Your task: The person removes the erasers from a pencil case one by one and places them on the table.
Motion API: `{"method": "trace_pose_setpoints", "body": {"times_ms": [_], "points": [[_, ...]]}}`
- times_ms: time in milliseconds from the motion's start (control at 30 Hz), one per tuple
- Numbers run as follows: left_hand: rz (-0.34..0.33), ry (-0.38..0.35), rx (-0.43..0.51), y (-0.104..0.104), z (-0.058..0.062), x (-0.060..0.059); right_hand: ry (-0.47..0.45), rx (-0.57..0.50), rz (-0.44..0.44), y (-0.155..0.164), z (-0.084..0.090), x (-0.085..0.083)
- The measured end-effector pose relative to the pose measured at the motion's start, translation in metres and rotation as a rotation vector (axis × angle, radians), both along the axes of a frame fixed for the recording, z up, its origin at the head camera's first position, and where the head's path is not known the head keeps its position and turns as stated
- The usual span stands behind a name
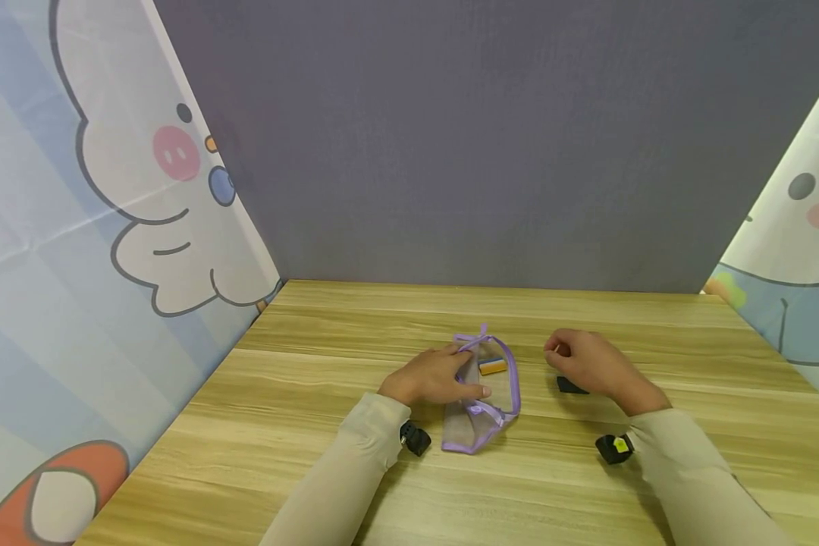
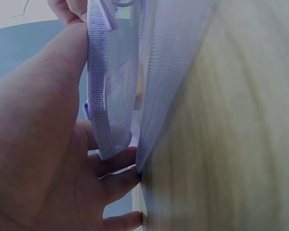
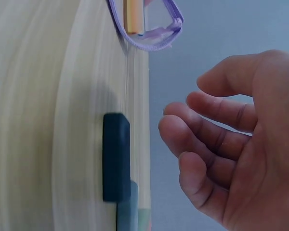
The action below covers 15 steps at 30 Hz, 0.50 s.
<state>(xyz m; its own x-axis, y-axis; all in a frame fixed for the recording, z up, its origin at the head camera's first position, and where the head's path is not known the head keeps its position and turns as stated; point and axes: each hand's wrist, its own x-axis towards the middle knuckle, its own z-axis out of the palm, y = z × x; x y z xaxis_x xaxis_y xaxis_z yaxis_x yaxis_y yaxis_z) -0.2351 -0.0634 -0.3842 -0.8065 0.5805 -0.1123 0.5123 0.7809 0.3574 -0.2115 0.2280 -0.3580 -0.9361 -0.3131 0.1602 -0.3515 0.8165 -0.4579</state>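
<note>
A see-through mesh pouch (image 1: 481, 409) with purple trim lies at the middle of the wooden table (image 1: 314, 364). Inside it is a small orange block (image 1: 493, 366). My left hand (image 1: 465, 373) grips the pouch's left edge, thumb along the mesh; in the left wrist view the purple band (image 2: 111, 96) runs across the palm with fingers (image 2: 118, 163) curled under it. My right hand (image 1: 561, 353) hovers with loosely curled fingers and holds nothing. Just beneath it a small black block (image 1: 571, 386) lies on the table, also seen in the right wrist view (image 3: 116, 156) beside the fingers (image 3: 202, 139).
A grey wall (image 1: 484, 136) closes the back of the table. Cartoon-printed curtains (image 1: 75, 227) hang on the left and on the right (image 1: 805, 250). Black wrist cameras (image 1: 415, 437) sit at both sleeves.
</note>
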Motion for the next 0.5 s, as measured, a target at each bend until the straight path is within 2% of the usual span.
{"method": "trace_pose_setpoints", "body": {"times_ms": [500], "points": [[-0.008, 0.007, -0.003, 0.000, 0.002, 0.000, -0.001, 0.008, 0.022, -0.020, 0.001, -0.003]]}}
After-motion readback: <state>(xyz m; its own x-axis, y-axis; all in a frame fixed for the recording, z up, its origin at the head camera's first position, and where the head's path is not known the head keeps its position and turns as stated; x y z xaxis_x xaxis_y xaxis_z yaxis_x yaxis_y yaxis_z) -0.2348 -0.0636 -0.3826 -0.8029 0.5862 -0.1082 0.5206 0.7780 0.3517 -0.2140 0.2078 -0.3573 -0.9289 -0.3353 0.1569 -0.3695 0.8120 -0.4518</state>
